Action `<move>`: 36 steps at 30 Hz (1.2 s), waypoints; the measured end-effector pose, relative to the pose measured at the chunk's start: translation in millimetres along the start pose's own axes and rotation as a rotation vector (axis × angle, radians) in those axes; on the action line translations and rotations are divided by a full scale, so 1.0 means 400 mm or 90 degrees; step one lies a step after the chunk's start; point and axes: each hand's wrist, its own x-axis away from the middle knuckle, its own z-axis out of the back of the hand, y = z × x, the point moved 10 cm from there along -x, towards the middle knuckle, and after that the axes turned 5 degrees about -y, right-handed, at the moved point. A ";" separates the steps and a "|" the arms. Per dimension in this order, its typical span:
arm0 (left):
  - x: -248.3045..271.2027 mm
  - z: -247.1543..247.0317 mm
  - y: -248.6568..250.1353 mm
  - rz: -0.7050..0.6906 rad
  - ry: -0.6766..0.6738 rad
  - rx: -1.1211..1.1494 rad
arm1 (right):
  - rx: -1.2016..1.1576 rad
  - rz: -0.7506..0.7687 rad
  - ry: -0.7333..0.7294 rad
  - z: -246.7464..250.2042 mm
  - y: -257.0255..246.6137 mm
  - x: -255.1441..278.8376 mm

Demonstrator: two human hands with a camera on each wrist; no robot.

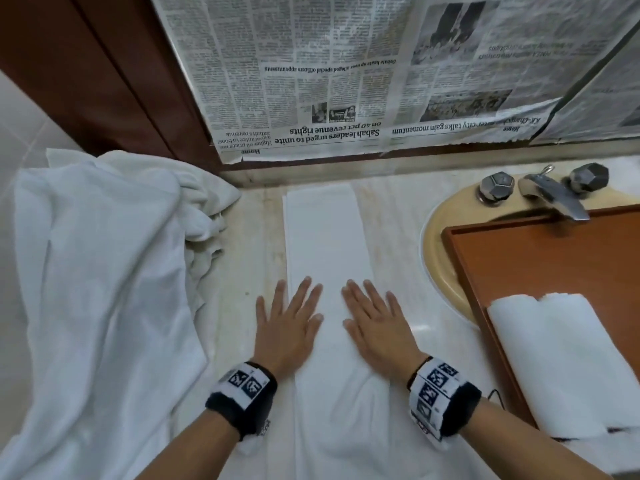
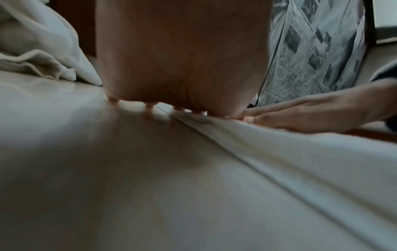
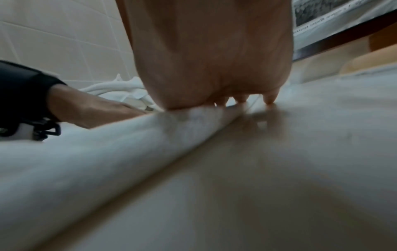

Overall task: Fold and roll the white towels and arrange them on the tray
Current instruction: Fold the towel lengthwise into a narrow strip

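A white towel, folded into a long narrow strip, lies on the marble counter and runs from the mirror's foot toward me. My left hand and right hand press flat on its near part, fingers straight and spread, side by side. In the left wrist view the left palm rests by the strip's edge. The right palm lies on the strip in the right wrist view. One rolled white towel sits in the brown wooden tray at the right.
A heap of unfolded white towels covers the counter's left side. The tray rests over a beige basin with a metal tap behind it. Newspaper covers the mirror at the back. A dark wooden panel stands at far left.
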 end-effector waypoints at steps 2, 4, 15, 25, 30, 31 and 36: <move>-0.021 0.007 -0.013 0.033 0.007 -0.010 | 0.004 -0.009 0.012 0.007 0.013 -0.016; -0.054 0.024 -0.015 0.049 -0.007 -0.005 | 0.012 -0.018 0.007 0.027 0.034 -0.063; -0.230 0.111 -0.017 0.100 -0.048 0.019 | 0.002 -0.067 -0.017 0.126 0.122 -0.258; -0.074 0.069 0.031 0.056 -0.059 0.086 | 0.010 -0.002 -0.019 0.044 0.023 -0.024; -0.002 -0.001 0.001 0.057 -0.066 -0.011 | 0.023 -0.007 -0.027 0.018 0.050 -0.045; -0.011 0.002 -0.004 0.060 -0.061 -0.017 | 0.023 -0.010 -0.031 0.021 0.054 -0.057; -0.096 0.040 -0.009 0.078 -0.053 -0.027 | 0.038 -0.033 -0.051 0.064 0.092 -0.138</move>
